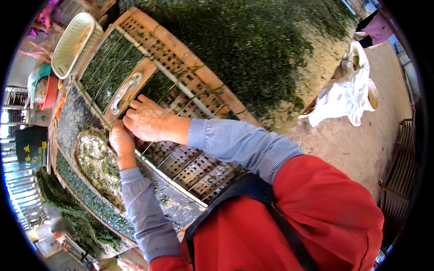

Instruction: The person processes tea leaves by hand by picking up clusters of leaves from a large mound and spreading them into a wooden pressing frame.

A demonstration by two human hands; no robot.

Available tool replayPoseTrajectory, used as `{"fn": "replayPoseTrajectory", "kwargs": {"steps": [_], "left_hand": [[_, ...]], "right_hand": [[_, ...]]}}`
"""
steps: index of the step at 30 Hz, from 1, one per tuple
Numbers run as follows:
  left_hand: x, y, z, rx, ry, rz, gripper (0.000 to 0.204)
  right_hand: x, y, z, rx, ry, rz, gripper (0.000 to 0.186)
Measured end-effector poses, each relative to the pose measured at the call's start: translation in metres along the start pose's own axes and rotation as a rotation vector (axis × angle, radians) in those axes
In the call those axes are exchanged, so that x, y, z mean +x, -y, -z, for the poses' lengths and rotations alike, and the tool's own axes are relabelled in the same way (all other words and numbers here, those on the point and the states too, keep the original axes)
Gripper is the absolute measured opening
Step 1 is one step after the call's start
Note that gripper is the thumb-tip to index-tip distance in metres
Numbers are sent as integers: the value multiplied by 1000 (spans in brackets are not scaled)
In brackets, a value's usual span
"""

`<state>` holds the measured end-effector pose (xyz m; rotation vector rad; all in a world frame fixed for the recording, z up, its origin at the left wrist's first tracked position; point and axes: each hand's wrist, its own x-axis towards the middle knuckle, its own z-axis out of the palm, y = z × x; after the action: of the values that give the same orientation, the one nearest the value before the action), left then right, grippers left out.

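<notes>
A wooden strip with a metal pull handle [127,93] lies across a frame of pale rails and thin rods [181,159]. Beneath the frame is a brown perforated surface [195,174], with chopped dark green leaves [113,61] under its far-left part. At the strip's near end my two hands meet. My right hand [149,119] is closed with its fingers bent down beside the handle. My left hand [121,141] is closed at the frame's near rail, its fingertips tucked under the right hand. What either hand pinches is hidden.
A large heap of green leaves [235,49] spreads at the back. A cream plastic basket [74,45] and a red bucket [49,92] stand at the left. A flat basket with leaf bits [97,165] lies left of my left hand. White sacks [346,92] rest on the right.
</notes>
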<state>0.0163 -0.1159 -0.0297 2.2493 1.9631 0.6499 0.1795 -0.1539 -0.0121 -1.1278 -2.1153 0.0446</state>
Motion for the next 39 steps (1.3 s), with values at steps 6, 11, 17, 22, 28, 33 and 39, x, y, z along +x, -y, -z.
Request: {"fn": "replayPoseTrajectory", "kwargs": {"steps": [6, 11, 17, 22, 28, 33, 39], "left_hand": [[-2, 1, -6, 337, -22, -250, 17], [7, 27, 11, 84, 108, -210, 25], [-25, -9, 14, 109, -80, -292, 40], [-53, 0, -9, 283, -15, -194, 51], [-55, -1, -15, 232, -83, -173, 45], [-53, 4, -1, 178, 24, -157, 47], [-28, -47, 9, -85, -211, -417, 52]], "right_hand": [[-54, -56, 12, 175, -24, 78, 21], [-176, -132, 83, -266, -82, -591, 30], [-214, -172, 91, -470, 396, -545, 29], [-121, -159, 106, -45, -382, -402, 13], [8, -66, 92, 829, 169, -563, 37], [16, -59, 44, -470, 608, -12, 36], [6, -59, 43, -391, 556, -66, 41]]}}
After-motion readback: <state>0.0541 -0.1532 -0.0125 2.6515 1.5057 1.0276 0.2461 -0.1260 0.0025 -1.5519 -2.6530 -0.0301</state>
